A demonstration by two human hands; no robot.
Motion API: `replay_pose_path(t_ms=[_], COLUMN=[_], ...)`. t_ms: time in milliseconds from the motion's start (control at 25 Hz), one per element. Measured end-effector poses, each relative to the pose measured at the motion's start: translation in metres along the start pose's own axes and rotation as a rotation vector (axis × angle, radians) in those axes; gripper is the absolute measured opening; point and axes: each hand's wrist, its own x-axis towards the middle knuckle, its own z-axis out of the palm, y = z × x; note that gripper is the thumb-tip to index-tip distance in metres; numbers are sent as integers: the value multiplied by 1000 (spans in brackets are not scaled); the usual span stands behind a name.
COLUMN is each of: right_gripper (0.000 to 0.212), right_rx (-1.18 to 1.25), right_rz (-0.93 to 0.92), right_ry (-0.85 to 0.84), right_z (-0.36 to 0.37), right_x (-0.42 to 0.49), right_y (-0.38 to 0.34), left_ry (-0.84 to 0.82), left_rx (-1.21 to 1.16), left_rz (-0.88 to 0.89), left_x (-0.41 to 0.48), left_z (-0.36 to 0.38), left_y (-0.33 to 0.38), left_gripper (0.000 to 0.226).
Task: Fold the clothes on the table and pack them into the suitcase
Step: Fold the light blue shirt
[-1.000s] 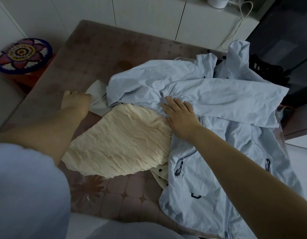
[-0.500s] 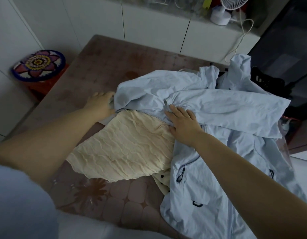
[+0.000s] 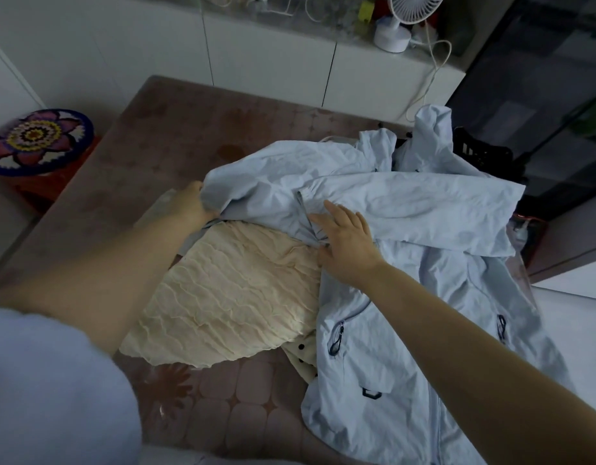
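Note:
A pale blue zip jacket (image 3: 407,209) lies crumpled over the right half of the brown patterned table (image 3: 175,139). One sleeve is folded across its chest. My left hand (image 3: 192,204) grips the left end of that sleeve. My right hand (image 3: 348,241) rests flat with fingers spread on the jacket's middle, pressing it down. A cream textured garment (image 3: 229,297) lies under the jacket's left edge, nearer to me. A bit of cream fabric with dark buttons (image 3: 301,359) pokes out below it. No suitcase is in view.
A round stool with a colourful flower cushion (image 3: 35,139) stands left of the table. White cabinets (image 3: 269,58) run along the back, with a small white fan (image 3: 400,25) and cables on top. A black basket (image 3: 481,156) sits behind the jacket at right.
My left hand slid right along the table, from a pale cloth corner to the jacket sleeve's end, and closed on it. My right hand stayed on the jacket. The camera tilted up.

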Motion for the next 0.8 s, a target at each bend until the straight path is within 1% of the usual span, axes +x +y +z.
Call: replay_pose_path(t_ms=[40, 120, 160, 280, 320, 440, 480, 560, 600, 680, 720, 800], right_gripper=[59, 60, 60, 59, 58, 57, 57, 59, 60, 62, 64, 73], right_rx=[4, 19, 32, 94, 114, 114, 111, 149, 201, 360, 447, 607], right_rz=[8, 31, 44, 70, 73, 47, 36, 27, 19, -23, -51, -89], right_ry=[-8, -14, -9, 24, 29, 23, 22, 24, 43, 141, 199, 277], right_z=[2, 5, 5, 5, 6, 6, 5, 2, -1, -13, -22, -45], right_x=[-4, -11, -13, -15, -16, -19, -19, -16, -12, -4, 0, 5], right_y=[2, 7, 10, 9, 6, 1, 0, -2, -5, -19, -27, -45], left_ry=[11, 11, 18, 4, 23, 185, 249, 354, 414, 506, 521, 486], left_rx=[1, -76, -108, -161, -160, -145, -184, -310, -331, -293, -238, -121], left_rz=[-11, -53, -53, -34, -17, 65, 70, 86, 139, 326, 440, 622], left_x=[1, 3, 2, -6, -6, -7, -9, -15, -21, -39, -49, -67], left_z=[1, -1, -2, 3, 8, 13, 8, -8, -21, -53, -69, -94], left_y=[-3, -10, -11, -6, -4, 7, 9, 17, 28, 60, 79, 116], left_gripper=[32, 26, 28, 76, 76, 31, 25, 24, 24, 23, 23, 20])
